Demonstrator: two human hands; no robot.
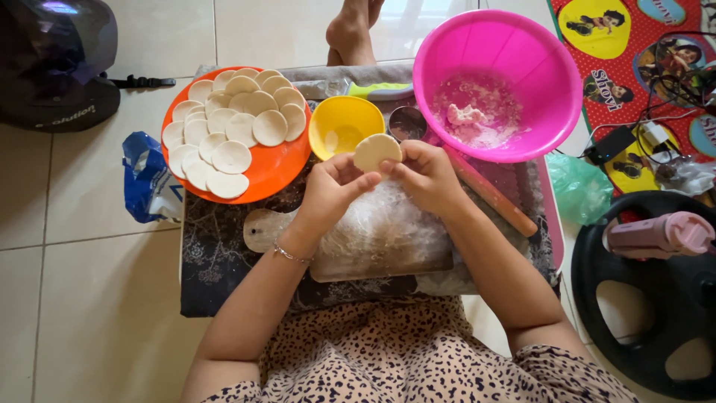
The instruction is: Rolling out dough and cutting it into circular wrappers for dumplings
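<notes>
1. The dough round (pixel 377 151) is pale cream, thin and nearly circular, with a smooth face and a slightly uneven rim.
2. It is held up just above the floured board (pixel 373 239), right in front of the yellow bowl (pixel 344 125).
3. The left hand (pixel 333 190) is curled, its thumb and fingertips pinching the round's lower left edge.
4. The right hand (pixel 426 175) is likewise curled, pinching the lower right edge.
5. Left of the yellow bowl, an orange plate (pixel 277 168) carries many more rounds (pixel 231 123), overlapping.
6. Right of that bowl, a pink bowl (pixel 498 82) holds floury scraps.
7. A small metal cup (pixel 407 122) beside the yellow bowl is partly hidden by the round and fingers.
8. The rolling pin (pixel 492 195) is partly covered by the right forearm.
9. What lies inside the round cannot be seen.
</notes>
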